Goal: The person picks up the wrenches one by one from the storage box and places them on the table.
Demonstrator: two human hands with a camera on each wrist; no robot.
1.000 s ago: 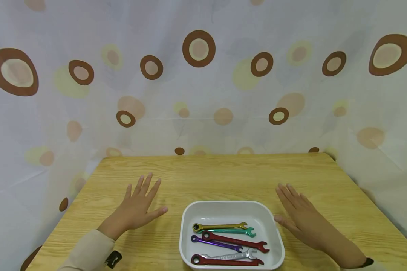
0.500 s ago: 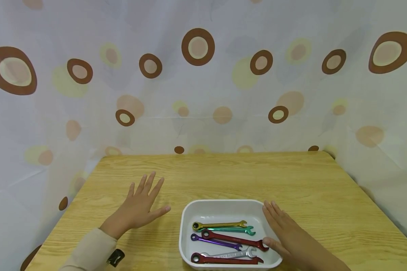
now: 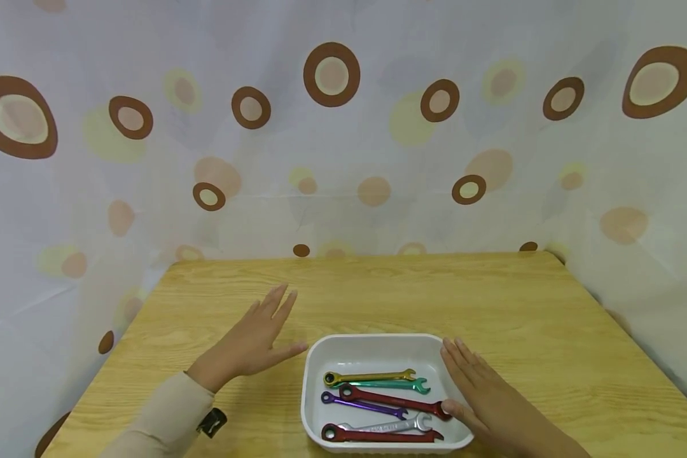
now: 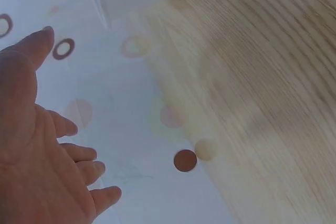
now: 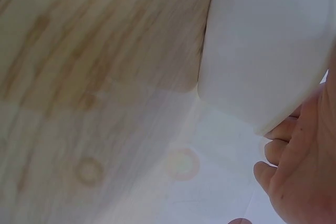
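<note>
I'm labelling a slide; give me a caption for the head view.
Left hand beside a white tray of six wrenches, right hand at its rim.

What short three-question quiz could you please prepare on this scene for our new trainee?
1. Multiple choice: which wrench lies nearest the far wall of the white tray?
a) the purple wrench
b) the gold wrench
c) the silver wrench

2. True or false: the left hand is apart from every wrench.

3. Count: how many red wrenches lie in the tray?

Key: 1. b; 2. True, its fingers are extended beside the tray; 3. Two.
</note>
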